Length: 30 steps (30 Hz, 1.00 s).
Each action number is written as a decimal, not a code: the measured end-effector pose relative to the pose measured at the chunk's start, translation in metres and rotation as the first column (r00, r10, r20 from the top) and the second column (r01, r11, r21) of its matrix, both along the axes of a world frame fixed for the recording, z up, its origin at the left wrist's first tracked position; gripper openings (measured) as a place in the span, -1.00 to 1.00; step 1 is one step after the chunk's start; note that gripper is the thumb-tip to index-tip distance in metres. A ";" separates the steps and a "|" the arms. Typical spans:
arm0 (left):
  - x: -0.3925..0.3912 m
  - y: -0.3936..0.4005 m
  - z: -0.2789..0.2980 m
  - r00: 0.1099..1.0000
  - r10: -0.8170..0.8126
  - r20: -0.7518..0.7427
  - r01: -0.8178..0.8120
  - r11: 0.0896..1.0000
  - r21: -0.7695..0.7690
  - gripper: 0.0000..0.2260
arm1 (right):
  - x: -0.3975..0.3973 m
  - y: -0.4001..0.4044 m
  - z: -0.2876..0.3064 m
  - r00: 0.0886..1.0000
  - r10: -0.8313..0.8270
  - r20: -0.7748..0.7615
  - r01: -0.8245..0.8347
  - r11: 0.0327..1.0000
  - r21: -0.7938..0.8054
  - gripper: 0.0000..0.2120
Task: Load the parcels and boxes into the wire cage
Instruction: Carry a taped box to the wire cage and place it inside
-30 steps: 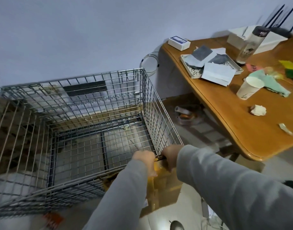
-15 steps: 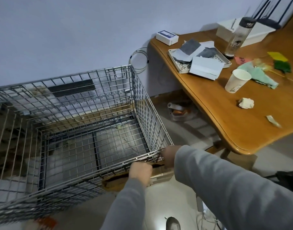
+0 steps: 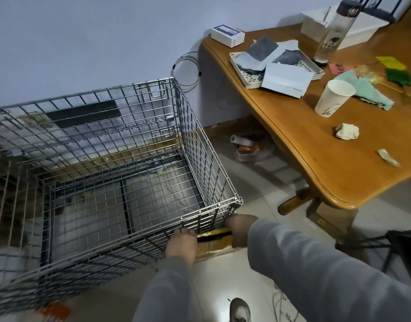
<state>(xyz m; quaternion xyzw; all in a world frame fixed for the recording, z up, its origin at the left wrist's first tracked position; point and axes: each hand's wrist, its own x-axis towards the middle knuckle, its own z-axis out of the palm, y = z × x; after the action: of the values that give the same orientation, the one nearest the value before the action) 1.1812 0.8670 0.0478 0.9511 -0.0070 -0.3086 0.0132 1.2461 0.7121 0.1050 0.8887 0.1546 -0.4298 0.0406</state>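
An open-topped wire cage (image 3: 200, 140) stands on the floor against the wall, with nothing visible inside. A brown cardboard box (image 3: 211, 244) sits low on the floor, pressed against the cage's near right corner. My left hand (image 3: 182, 246) grips the box's left end and my right hand (image 3: 238, 230) grips its right end. Both hands are below the cage's top rim. Most of the box is hidden behind my hands and grey sleeves.
A wooden table (image 3: 339, 173) stands to the right, carrying a paper cup (image 3: 332, 97), a white tray (image 3: 248, 76) of papers, a bottle (image 3: 332, 33) and crumpled paper. A bag (image 3: 248, 149) lies under it. A black chair (image 3: 402, 247) sits at far right. My shoe (image 3: 239, 310) is below.
The box has dropped from rim height down toward the floor beside the cage, both hands still on it. My view has shifted, bringing the table closer.
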 end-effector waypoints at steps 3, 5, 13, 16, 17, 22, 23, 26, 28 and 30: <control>0.005 -0.001 0.009 0.999 0.000 0.040 0.002 1.000 -0.030 -0.66 | 0.003 0.001 -0.003 1.000 -0.026 -0.009 0.026 1.000 0.014 -0.55; 0.003 -0.005 0.011 1.000 -0.003 0.013 0.003 1.000 -0.020 -0.61 | 0.004 0.003 -0.001 0.999 -0.038 -0.012 0.038 0.999 0.027 -0.52; 0.011 -0.009 -0.001 0.991 -0.117 -0.069 0.126 0.981 0.148 -0.53 | 0.015 0.004 -0.006 0.994 -0.028 -0.105 0.034 0.998 0.050 -0.50; 0.014 -0.003 0.000 0.980 -0.168 -0.103 0.181 0.975 0.128 -0.50 | 0.020 0.005 -0.010 0.991 -0.023 -0.134 0.032 0.997 0.067 -0.51; 0.017 -0.001 -0.002 0.976 -0.192 -0.105 0.204 0.972 0.116 -0.48 | 0.022 0.005 -0.010 0.989 -0.016 -0.148 0.027 0.997 0.069 -0.51; 0.019 -0.004 0.001 0.938 -0.277 -0.210 0.310 0.940 0.144 -0.53 | 0.029 0.006 -0.008 0.970 -0.023 -0.243 0.032 0.999 0.035 -0.52; 0.019 -0.005 0.002 0.931 -0.281 -0.234 0.317 0.939 0.131 -0.56 | 0.030 0.006 -0.008 0.966 -0.018 -0.256 0.026 0.999 0.027 -0.52; 0.019 -0.003 0.012 0.909 -0.351 -0.224 0.384 0.915 0.123 -0.53 | 0.032 0.007 -0.008 0.962 -0.001 -0.272 0.002 1.000 0.003 -0.46; 0.021 0.002 0.014 0.915 -0.338 -0.220 0.369 0.922 0.119 -0.55 | 0.035 0.006 -0.008 0.965 -0.012 -0.261 0.014 1.000 0.007 -0.45; 0.024 0.007 0.012 0.936 -0.311 -0.166 0.336 0.931 0.146 -0.53 | 0.038 0.004 -0.007 0.968 -0.023 -0.252 0.028 0.999 0.016 -0.46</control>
<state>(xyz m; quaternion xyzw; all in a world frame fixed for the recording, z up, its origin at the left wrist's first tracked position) 1.2047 0.8737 0.0600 0.9104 -0.1362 -0.3718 -0.1197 1.2840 0.7163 0.0981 0.8293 0.1512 -0.5379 0.0067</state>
